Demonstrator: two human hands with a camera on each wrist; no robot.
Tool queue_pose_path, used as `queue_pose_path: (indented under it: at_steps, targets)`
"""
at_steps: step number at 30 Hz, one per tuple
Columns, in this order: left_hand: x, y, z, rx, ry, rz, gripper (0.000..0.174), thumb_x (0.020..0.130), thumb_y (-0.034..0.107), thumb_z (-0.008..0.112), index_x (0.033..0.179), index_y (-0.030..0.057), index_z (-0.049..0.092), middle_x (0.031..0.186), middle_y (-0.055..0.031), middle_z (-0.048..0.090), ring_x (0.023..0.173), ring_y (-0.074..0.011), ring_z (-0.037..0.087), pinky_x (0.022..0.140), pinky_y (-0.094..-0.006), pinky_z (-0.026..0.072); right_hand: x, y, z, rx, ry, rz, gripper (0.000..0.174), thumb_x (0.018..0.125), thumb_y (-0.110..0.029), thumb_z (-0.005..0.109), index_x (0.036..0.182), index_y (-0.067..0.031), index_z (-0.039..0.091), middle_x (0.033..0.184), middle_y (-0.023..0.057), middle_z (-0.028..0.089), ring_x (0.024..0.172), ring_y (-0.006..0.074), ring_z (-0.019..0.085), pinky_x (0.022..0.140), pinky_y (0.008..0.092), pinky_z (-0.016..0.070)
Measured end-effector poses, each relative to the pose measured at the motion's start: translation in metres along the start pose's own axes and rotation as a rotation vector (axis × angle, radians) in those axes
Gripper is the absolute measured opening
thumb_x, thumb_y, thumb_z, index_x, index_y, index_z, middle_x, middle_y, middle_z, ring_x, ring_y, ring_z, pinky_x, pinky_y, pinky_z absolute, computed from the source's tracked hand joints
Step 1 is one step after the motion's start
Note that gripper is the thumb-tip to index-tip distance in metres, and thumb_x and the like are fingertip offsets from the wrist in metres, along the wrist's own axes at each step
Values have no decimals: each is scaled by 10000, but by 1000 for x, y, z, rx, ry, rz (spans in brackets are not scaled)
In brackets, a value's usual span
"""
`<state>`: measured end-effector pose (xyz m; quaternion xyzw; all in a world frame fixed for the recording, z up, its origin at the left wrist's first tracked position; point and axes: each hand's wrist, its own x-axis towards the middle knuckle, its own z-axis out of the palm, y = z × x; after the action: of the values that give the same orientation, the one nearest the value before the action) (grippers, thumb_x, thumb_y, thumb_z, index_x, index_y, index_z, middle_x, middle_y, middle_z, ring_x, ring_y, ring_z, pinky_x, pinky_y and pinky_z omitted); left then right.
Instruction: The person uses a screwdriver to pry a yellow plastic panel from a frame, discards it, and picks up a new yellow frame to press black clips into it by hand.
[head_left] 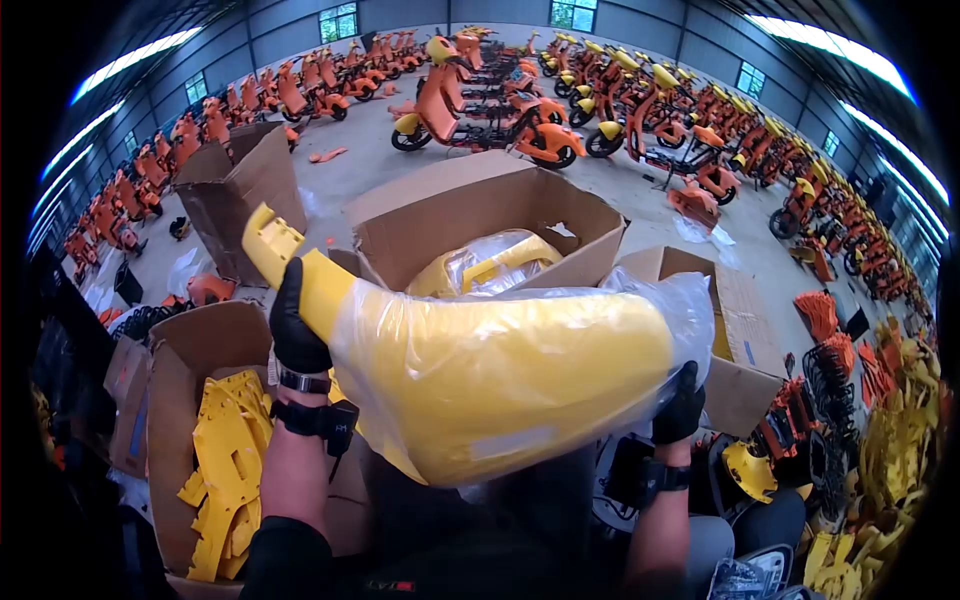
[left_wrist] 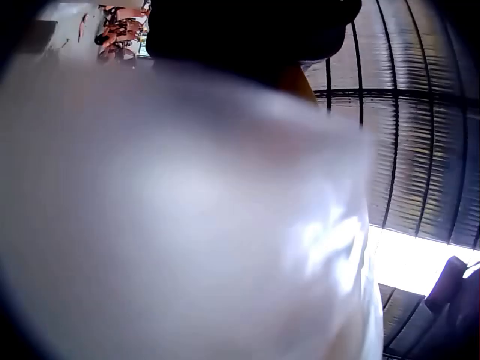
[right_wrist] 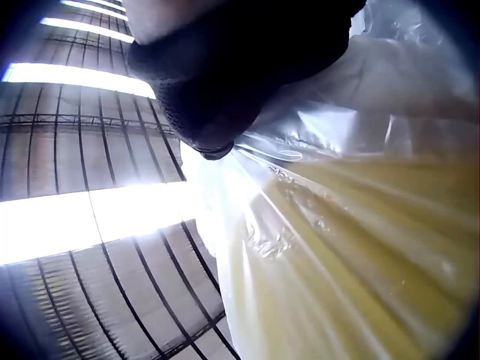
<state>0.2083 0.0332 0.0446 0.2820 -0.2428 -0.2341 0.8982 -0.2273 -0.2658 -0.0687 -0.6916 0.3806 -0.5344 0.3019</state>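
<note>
A large yellow plastic scooter panel (head_left: 510, 370) is held up across the head view, most of it inside a clear plastic bag (head_left: 690, 310). Its narrow end (head_left: 275, 245) sticks out bare at the upper left. My black-gloved left hand (head_left: 298, 325) grips the panel just below that end. At the wide right end, my gloved right hand (head_left: 680, 405) holds the bag. The right wrist view shows the film (right_wrist: 300, 217) drawn into folds at the thumb of the right hand (right_wrist: 232, 82). Blurred film (left_wrist: 180, 210) fills most of the left wrist view, below the dark left hand (left_wrist: 247, 37).
Behind the panel stands an open carton (head_left: 440, 205) with a bagged yellow part (head_left: 500, 262). Another carton (head_left: 165, 430) at left holds yellow panels (head_left: 230, 450); a smaller one (head_left: 745, 370) is at right. Yellow parts (head_left: 885, 450) are piled far right. Rows of orange scooters (head_left: 480, 110) fill the hall.
</note>
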Motion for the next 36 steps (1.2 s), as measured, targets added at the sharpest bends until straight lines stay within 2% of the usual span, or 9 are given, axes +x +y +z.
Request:
queue_pose_path:
  at_steps: [1, 9, 15, 19, 24, 26, 29, 33, 36]
  targets:
    - [7, 10, 2, -81, -57, 10, 316, 1028, 308, 565, 1163, 34, 647, 1002, -58, 695, 917, -177, 673, 813, -325, 547, 5, -9, -3, 624, 97, 363, 510, 1048, -323, 491, 1398, 48, 492, 1266, 156, 656, 1035, 320, 659, 947, 433, 503]
    - [60, 166, -43, 561, -101, 390, 393, 1050, 303, 527, 1310, 14, 588, 1183, -101, 680, 1038, -210, 671, 900, -334, 555, 28, 123, -209, 280, 492, 587, 705, 954, -585, 565, 1269, 45, 615, 1155, 143, 685, 970, 256, 660, 829, 392, 543]
    - [73, 209, -53, 1380, -66, 716, 533, 908, 154, 717, 1402, 54, 544, 1279, -153, 670, 1137, -255, 668, 972, -322, 522, 65, 62, -90, 23, 107, 201, 549, 1018, -450, 525, 1377, -35, 561, 1297, 166, 635, 1103, 263, 641, 982, 383, 503]
    - [56, 195, -34, 2155, -42, 1379, 465, 902, 176, 738, 1324, 31, 608, 1238, -140, 691, 1085, -261, 690, 935, -315, 539, 23, 28, 51, -101, -360, 514, 414, 1002, -340, 586, 1277, -31, 591, 935, 80, 678, 849, 217, 636, 861, 338, 488]
    - [46, 171, -55, 1587, -38, 935, 365, 1077, 277, 474, 1351, 48, 551, 1271, -125, 649, 1078, -212, 648, 934, -349, 536, -118, 41, 215, -495, -1404, 7, 1084, 744, -732, 688, 1509, -31, 375, 1557, 244, 357, 1460, 356, 330, 1196, 419, 288]
    - [37, 169, -49, 878, -67, 645, 350, 1081, 269, 461, 1353, 69, 555, 1271, -132, 649, 1036, -213, 663, 887, -358, 556, -154, 26, 224, -336, -1557, -49, 940, 766, -697, 690, 1446, -74, 501, 1533, 210, 416, 1441, 348, 369, 1186, 416, 305]
    - [14, 154, -36, 187, -121, 288, 340, 1068, 286, 491, 1343, 102, 566, 1209, -125, 677, 963, -209, 685, 833, -341, 572, -162, 57, 209, 146, -1386, 200, 543, 949, -420, 631, 1368, -77, 582, 1308, 140, 648, 1181, 281, 627, 1022, 386, 483]
    - [0, 139, 0, 357, -554, 379, 298, 1023, 392, 545, 1041, 108, 632, 880, -67, 654, 689, -159, 602, 642, -329, 513, -86, 32, 142, 591, -888, 1247, 448, 998, -385, 562, 1309, -63, 578, 1177, 113, 684, 980, 234, 687, 843, 379, 555]
    - [-11, 129, 62, 532, -888, 326, 499, 984, 549, 521, 761, 109, 598, 609, -1, 589, 502, -122, 535, 550, -264, 466, -104, 124, 129, 756, -899, 904, 596, 1008, -489, 526, 1349, -1, 542, 1274, 141, 666, 1043, 230, 701, 910, 351, 541]
